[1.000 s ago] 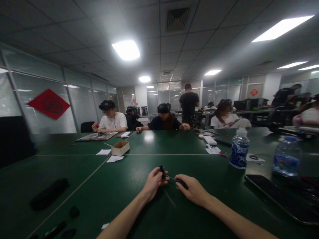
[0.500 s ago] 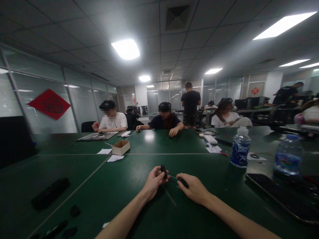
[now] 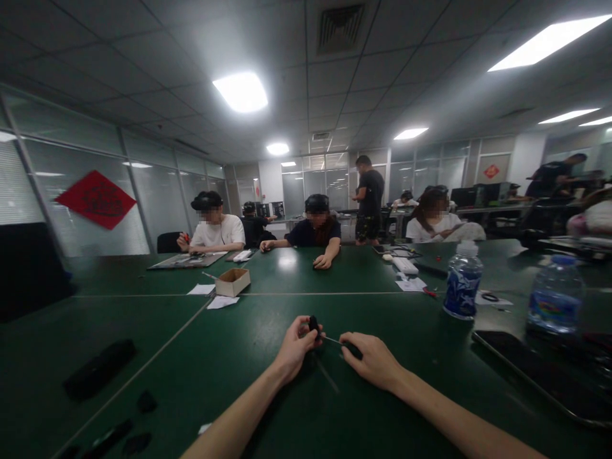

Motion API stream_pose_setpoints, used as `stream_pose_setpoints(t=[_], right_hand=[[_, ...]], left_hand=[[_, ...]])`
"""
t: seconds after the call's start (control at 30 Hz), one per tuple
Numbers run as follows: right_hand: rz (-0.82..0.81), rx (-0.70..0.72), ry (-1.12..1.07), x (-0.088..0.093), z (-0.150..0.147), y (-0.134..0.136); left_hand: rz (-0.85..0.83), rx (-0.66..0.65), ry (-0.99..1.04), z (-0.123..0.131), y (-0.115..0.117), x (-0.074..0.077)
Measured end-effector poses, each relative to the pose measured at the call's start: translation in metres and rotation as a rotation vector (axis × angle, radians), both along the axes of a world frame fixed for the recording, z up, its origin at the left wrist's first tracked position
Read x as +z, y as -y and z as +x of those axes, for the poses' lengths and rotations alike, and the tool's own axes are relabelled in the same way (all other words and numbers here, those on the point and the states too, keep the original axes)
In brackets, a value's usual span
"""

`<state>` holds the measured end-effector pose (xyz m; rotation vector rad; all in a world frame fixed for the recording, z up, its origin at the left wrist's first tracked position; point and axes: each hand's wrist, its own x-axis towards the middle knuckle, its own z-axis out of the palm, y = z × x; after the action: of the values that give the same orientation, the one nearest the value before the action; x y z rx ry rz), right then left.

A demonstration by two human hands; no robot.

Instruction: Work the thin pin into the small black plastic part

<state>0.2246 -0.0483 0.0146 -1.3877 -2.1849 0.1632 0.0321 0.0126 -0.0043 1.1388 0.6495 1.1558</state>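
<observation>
My left hand [image 3: 295,349] pinches a small black part [image 3: 313,326] above the green table [image 3: 229,370]. My right hand [image 3: 373,360] is closed round the dark handle of a thin tool [image 3: 340,344]; its metal shaft points left into the black part. Both hands hover just over the table near its middle. The tool's tip is hidden behind the part.
Two water bottles [image 3: 461,279] [image 3: 554,294] stand at the right, beside a dark tablet [image 3: 540,376]. A small cardboard box [image 3: 232,281] with paper slips sits ahead left. Black pieces [image 3: 98,368] lie at the near left. Several people sit at the far side.
My hands have stayed almost in place, the black part turning slightly. Across the table a seated person's hand moved forward, and the standing person turned sideways.
</observation>
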Motion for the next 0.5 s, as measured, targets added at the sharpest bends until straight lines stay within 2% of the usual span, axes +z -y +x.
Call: stream_pose_setpoints(t=[0.5], right_hand=[[0.017,0.011,-0.066,-0.0031,0.0022,-0.0016]], left_hand=[[0.042,-0.03,-0.121,-0.0003,0.0077,0.0085]])
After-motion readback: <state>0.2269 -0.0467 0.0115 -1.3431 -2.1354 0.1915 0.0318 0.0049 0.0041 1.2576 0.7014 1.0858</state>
